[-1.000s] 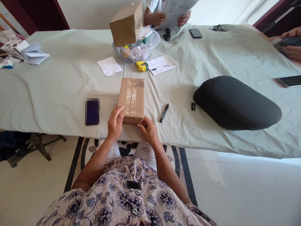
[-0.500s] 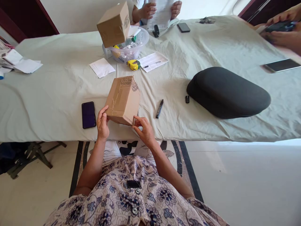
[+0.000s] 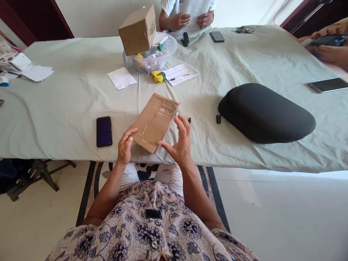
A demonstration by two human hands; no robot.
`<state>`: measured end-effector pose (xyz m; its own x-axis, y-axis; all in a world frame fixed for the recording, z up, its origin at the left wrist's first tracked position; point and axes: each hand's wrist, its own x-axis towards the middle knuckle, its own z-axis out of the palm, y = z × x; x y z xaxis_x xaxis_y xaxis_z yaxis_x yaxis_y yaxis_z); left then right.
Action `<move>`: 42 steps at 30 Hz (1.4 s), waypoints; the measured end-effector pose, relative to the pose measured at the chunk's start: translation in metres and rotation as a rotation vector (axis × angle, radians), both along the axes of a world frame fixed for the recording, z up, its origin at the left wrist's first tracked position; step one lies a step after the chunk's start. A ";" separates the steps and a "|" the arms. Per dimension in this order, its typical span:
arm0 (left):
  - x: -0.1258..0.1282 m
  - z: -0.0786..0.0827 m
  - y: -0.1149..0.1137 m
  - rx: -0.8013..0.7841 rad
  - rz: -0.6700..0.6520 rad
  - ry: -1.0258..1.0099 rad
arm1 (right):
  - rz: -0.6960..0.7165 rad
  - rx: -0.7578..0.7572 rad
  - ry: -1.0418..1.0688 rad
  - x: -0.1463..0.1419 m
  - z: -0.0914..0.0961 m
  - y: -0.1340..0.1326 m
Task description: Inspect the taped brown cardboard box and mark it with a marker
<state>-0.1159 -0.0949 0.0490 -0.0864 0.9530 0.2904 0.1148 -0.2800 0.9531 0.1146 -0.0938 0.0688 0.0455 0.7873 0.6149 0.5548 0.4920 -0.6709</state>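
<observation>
A small taped cardboard box (image 3: 154, 123), with black scribbles at its far right corner, is tilted above the near part of the table. My left hand (image 3: 125, 146) grips its near left edge between thumb and fingers. At the box's right side, my right hand (image 3: 181, 143) is spread, its thumb tip by the near right corner and its fingers raised away from it. Only the dark tip of a black marker (image 3: 189, 120) shows past the right fingers. Left of the box lies a dark phone (image 3: 104, 131).
Farther back are a plastic basin (image 3: 171, 47) with a bigger cardboard box (image 3: 137, 30) on it, a yellow tape measure (image 3: 158, 76) and papers (image 3: 122, 78). A black padded case (image 3: 268, 113) and a small black cap (image 3: 218, 119) lie rightward. Two other people's hands show beyond.
The box has turned clockwise and tilted, showing more of its taped face. My right hand has let go of the near corner and spread its fingers, covering most of the marker.
</observation>
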 end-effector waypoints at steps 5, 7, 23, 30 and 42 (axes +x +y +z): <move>-0.009 -0.002 -0.007 0.017 -0.063 -0.029 | -0.019 -0.007 0.043 0.016 0.007 0.021; -0.017 -0.004 -0.008 0.009 -0.088 -0.048 | -0.013 -0.045 0.099 0.021 0.008 0.024; -0.002 0.071 -0.036 0.159 -0.039 0.957 | -0.058 -0.008 0.277 -0.003 0.046 0.003; -0.025 0.064 -0.025 0.141 -0.074 0.814 | 0.003 -0.054 0.391 0.004 0.030 0.017; -0.035 0.007 -0.006 0.121 -0.181 0.240 | 0.018 -0.162 0.643 0.004 0.000 0.023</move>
<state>-0.1512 -0.1007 0.0558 0.1662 0.9040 0.3938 0.2705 -0.4258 0.8634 0.1188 -0.0709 0.0683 0.3499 0.8715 0.3436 0.0116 0.3627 -0.9318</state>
